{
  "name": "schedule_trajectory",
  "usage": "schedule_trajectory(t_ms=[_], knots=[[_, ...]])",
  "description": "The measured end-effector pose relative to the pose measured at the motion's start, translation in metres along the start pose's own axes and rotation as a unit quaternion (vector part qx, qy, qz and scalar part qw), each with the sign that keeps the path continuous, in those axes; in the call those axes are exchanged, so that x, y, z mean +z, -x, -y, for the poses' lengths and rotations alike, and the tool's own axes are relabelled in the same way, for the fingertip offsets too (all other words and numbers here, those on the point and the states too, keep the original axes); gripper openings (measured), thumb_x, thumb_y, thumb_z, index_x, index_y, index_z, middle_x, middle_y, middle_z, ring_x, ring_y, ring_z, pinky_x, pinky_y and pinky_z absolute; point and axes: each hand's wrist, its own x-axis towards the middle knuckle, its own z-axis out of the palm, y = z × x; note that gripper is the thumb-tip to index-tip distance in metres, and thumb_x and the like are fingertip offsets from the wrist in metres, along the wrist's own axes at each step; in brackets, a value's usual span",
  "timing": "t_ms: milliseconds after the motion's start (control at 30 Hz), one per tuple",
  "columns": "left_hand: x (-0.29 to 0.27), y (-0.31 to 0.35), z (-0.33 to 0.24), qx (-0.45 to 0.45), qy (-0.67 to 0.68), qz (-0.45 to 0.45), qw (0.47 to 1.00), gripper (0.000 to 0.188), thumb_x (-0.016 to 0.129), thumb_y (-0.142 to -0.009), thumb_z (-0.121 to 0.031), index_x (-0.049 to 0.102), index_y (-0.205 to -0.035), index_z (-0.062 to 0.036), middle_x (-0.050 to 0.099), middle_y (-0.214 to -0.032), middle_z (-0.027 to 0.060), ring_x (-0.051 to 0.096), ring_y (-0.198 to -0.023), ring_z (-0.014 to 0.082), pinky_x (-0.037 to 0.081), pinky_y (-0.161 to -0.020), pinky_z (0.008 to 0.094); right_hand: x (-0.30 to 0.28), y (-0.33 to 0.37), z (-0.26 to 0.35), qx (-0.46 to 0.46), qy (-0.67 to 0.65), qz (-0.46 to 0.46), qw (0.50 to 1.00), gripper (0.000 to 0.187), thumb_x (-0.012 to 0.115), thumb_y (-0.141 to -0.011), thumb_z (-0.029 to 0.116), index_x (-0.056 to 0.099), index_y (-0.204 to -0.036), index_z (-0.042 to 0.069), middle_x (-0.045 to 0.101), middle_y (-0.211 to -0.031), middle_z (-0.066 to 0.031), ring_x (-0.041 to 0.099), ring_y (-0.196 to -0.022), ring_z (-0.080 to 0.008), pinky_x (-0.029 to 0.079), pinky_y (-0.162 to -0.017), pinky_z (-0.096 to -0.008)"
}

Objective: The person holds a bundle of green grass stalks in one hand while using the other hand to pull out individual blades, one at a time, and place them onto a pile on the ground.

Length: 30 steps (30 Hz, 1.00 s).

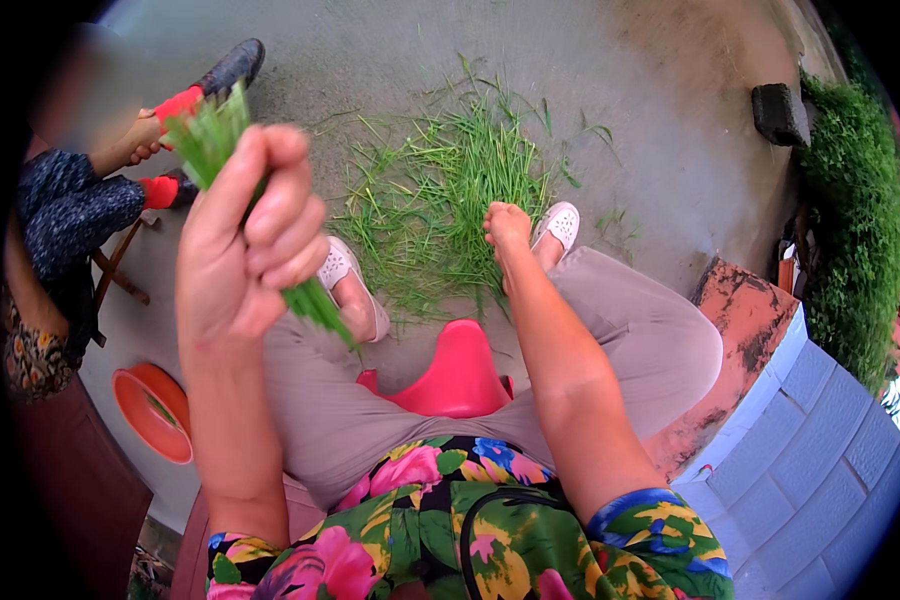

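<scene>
My left hand is raised, its fingers wrapped round a bunch of long thin green chives. The bunch sticks out above and below the fist, and its upper end is blurred. On the ground between my feet lies a loose pile of chives, tangled on its left side and more lined up on its right. My right hand reaches down to the right edge of this pile. Its fingers are curled and pressed together. Whatever they pinch is hidden.
A pink plastic stool shows between my legs. An orange basin with a few green blades stands at left. Beyond it sits another person with crossed legs. At right are a brick-red ledge, a dark block and a green bush.
</scene>
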Motion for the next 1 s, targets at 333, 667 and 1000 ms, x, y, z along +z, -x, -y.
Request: schedule_trajectory(t_ms=[333, 667, 1000], knots=[[0.000, -0.010, 0.001, -0.033, -0.038, -0.063, 0.997, 0.028, 0.025, -0.092, -0.024, 0.043, -0.088, -0.0038, 0.034, -0.054, -0.0015, 0.021, -0.038, 0.0044, 0.019, -0.034, 0.0192, 0.033, -0.035, -0.005, -0.102, 0.248, -0.072, 0.961, 0.023, 0.060, -0.069, 0.028, 0.060, -0.075, 0.006, 0.061, -0.077, -0.0128, 0.059, -0.073, -0.0281, 0.045, -0.069, -0.0363], [-0.006, -0.015, 0.005, -0.044, -0.030, -0.081, 0.995, 0.028, 0.027, -0.092, -0.022, 0.045, -0.093, -0.0012, 0.035, -0.054, -0.0014, 0.023, -0.038, 0.0034, 0.020, -0.034, 0.0179, 0.020, -0.039, -0.019, -0.112, 0.112, -0.024, 0.987, 0.013, 0.060, -0.069, 0.017, 0.058, -0.069, 0.004, 0.060, -0.069, -0.0095, 0.058, -0.062, -0.0185, 0.046, -0.060, -0.0309], [-0.004, -0.011, 0.013, -0.052, -0.135, -0.045, 0.988, 0.025, 0.039, -0.088, -0.019, 0.050, -0.095, 0.0024, 0.036, -0.055, -0.0041, 0.026, -0.039, 0.0017, 0.022, -0.035, 0.0160, -0.032, 0.051, 0.050, -0.057, -0.177, 0.103, 0.977, 0.009, 0.052, -0.076, 0.006, 0.051, -0.084, 0.003, 0.058, -0.071, -0.0057, 0.052, -0.049, -0.0079, 0.040, -0.037, -0.0197]])
